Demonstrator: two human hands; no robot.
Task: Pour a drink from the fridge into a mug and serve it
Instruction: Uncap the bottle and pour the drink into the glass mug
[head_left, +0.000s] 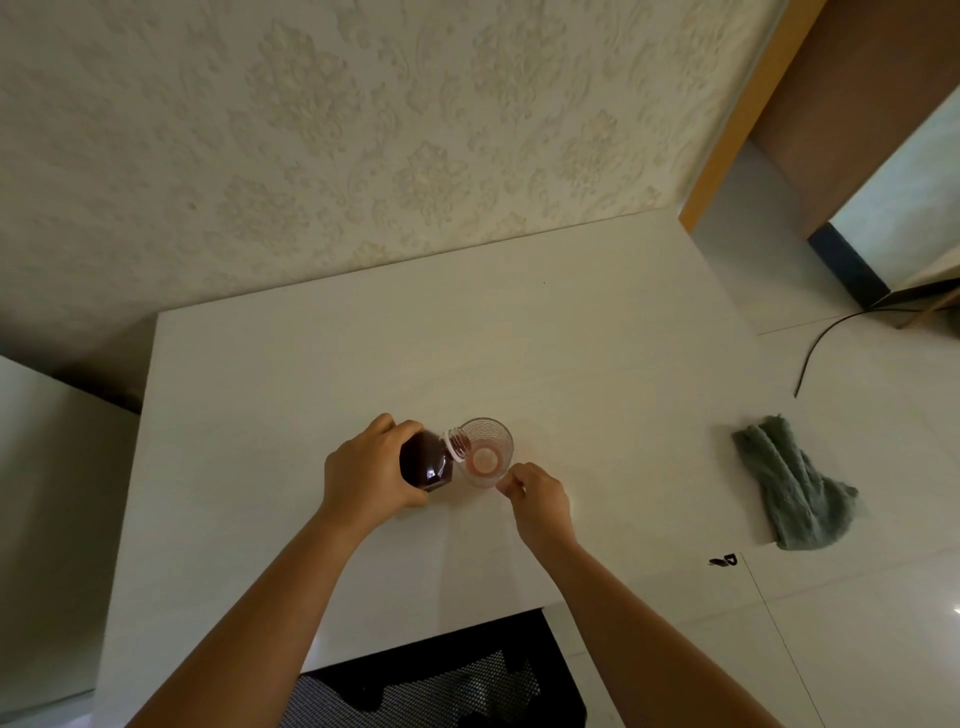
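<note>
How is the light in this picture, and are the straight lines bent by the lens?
Head view: dim, warm light; the table edges and floor lines splay from wide-angle distortion; a small glint sits on the dark bottle in the left hand; the glass by the right hand stays sharp.

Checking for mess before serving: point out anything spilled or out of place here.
No spill shows on the table. Odd bits: a green cloth lies crumpled on the floor, and the drink is going into a clear glass, not a mug.

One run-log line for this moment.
left hand tilts dark bottle over clear ribbed glass | right hand beside glass | thin pink liquid
</note>
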